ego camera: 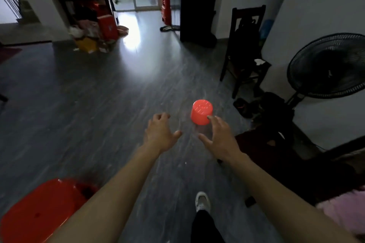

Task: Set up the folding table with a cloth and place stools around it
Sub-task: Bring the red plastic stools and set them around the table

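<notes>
Both arms stretched out over the dark floor (98, 104), left hand (160, 132) and right hand (219, 138) empty, fingers spread and loose, small red stool (201, 112) on the floor at the right fingertips, contact unclear, another red stool (39, 209) near the left elbow, black fan (327, 65) by the wall.

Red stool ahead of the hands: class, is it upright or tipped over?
Upright: the red stool stands with its flat round seat facing up.

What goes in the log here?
reaching | left hand: open | right hand: open, toward stool | second stool: lower left
</notes>
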`<action>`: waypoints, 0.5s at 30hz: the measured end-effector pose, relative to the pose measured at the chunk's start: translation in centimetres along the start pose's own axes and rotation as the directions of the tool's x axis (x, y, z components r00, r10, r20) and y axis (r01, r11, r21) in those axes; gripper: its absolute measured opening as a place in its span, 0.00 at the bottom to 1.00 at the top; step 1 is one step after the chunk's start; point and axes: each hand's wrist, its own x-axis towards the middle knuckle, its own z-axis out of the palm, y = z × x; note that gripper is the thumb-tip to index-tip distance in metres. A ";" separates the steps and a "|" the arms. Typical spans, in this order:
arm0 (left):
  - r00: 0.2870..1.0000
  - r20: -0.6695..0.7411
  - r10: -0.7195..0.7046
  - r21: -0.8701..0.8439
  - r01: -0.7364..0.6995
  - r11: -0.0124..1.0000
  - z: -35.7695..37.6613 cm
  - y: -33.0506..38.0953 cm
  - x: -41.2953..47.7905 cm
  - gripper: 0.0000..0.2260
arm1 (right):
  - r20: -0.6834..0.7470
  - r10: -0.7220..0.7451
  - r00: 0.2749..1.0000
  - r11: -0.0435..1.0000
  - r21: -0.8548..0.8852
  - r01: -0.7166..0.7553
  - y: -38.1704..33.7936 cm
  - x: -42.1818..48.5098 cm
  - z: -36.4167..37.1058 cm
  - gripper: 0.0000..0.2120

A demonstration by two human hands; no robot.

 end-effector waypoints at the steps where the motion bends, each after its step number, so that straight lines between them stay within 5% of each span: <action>1: 1.000 0.009 0.004 0.015 -0.004 1.000 0.6 0.4 1.9 0.31 | -0.009 0.011 1.000 1.000 0.008 -0.011 1.0 1.8 0.3 0.37; 15: 0.995 0.091 -0.052 0.099 0.043 0.994 7.2 10.1 29.1 0.30 | 0.008 0.121 0.993 0.991 0.050 -0.121 14.7 29.1 -3.7 0.36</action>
